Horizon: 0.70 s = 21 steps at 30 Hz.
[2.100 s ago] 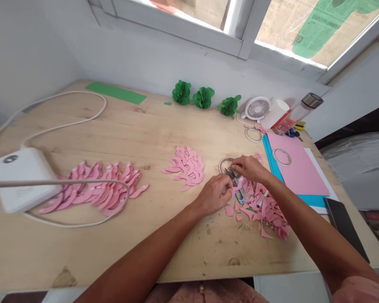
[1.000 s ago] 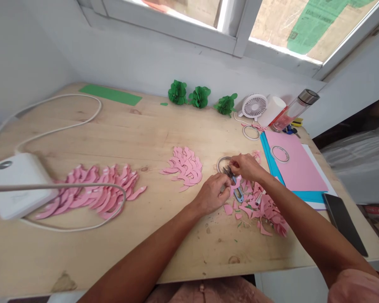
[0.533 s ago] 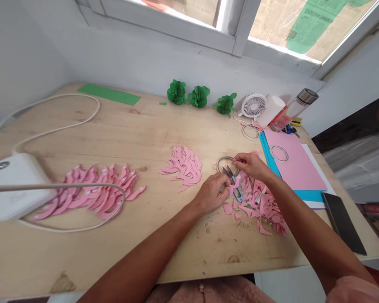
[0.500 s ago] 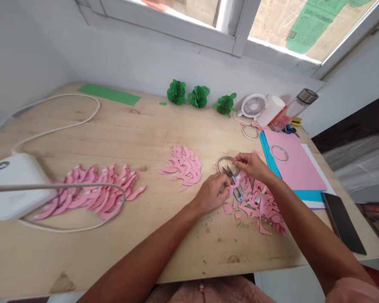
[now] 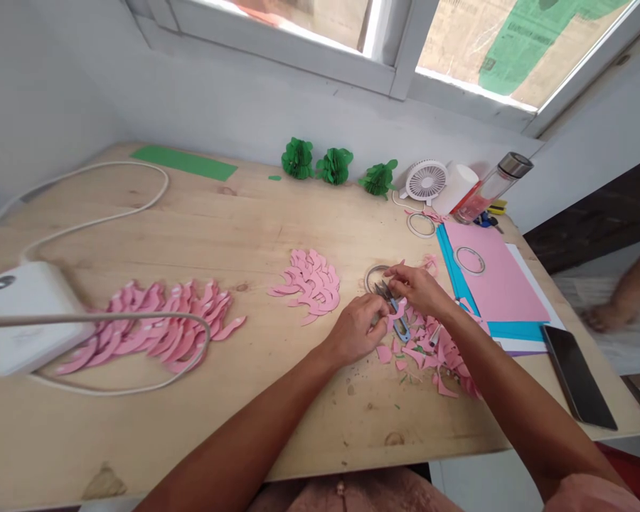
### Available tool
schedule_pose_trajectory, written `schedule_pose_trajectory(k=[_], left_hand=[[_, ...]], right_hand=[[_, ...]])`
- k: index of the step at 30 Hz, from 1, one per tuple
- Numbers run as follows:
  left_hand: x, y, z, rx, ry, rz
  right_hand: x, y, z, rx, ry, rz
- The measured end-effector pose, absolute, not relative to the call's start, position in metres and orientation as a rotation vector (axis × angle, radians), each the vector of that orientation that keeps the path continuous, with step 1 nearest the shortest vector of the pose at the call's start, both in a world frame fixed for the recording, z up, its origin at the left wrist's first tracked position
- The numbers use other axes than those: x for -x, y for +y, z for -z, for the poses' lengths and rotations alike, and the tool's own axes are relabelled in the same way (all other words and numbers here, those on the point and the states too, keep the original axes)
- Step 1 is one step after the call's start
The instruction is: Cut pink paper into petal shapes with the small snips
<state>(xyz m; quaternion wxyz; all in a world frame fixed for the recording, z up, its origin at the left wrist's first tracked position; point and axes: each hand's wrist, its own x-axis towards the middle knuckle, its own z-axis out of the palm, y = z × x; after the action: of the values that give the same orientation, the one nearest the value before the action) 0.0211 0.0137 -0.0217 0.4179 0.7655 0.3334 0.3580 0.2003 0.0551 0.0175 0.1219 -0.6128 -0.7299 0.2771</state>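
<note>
My left hand [image 5: 358, 328] is closed, its fingertips pinched together beside the blue-handled thread snips [image 5: 402, 329]; what it grips is too small to make out. My right hand [image 5: 417, 290] is also closed in a pinch, just above the snips' dark blades, and its fingers hide whatever is between them. Behind the blades a roll of double-sided tape [image 5: 370, 279] lies flat, partly covered by my right hand. Pink paper scraps [image 5: 448, 355] spread under my right forearm. Left of my hands is a small pile of curved pink paper petals [image 5: 312, 284].
More pink petals [image 5: 165, 323] lie near a white power bank [image 5: 32, 313] with a looping cable. Three green paper shapes [image 5: 335, 166], a fan [image 5: 427, 181] and a bottle [image 5: 493, 188] stand behind. Coloured sheets [image 5: 512, 284] and a phone [image 5: 579, 377] lie right. Another person's arm [image 5: 632, 288] shows beyond.
My right hand has shifted slightly down, and its fingers have changed position near the blades. My left hand stays almost where it was. Another person's arm has come into view at the right.
</note>
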Motion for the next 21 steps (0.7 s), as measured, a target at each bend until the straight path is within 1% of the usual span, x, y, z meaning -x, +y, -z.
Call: schedule_pose_trajectory(k=[7, 9, 11, 13, 15, 21], left_hand=[[-0.020, 0.011, 0.020, -1.951, 0.888, -0.931], [-0.020, 0.011, 0.020, -1.954, 0.888, -0.930], [-0.020, 0.011, 0.020, -1.961, 0.883, -0.928], [-0.020, 0.011, 0.021, -1.965, 0.882, -0.925], [-0.020, 0.011, 0.021, -1.964, 0.885, -0.922], [-0.020, 0.011, 0.022, -1.948, 0.884, -0.920]], right_hand=[[-0.198, 0.048, -0.017, 1.795, -2.115, -0.864], [-0.197, 0.048, -0.018, 1.838, -2.157, -0.779], [-0.195, 0.048, -0.020, 1.867, -2.216, -0.613], [-0.192, 0.048, -0.022, 1.835, -2.302, -0.463], [-0.190, 0.048, -0.024, 1.764, -2.400, -0.402], [-0.188, 0.052, -0.025, 1.695, -2.427, -0.491]])
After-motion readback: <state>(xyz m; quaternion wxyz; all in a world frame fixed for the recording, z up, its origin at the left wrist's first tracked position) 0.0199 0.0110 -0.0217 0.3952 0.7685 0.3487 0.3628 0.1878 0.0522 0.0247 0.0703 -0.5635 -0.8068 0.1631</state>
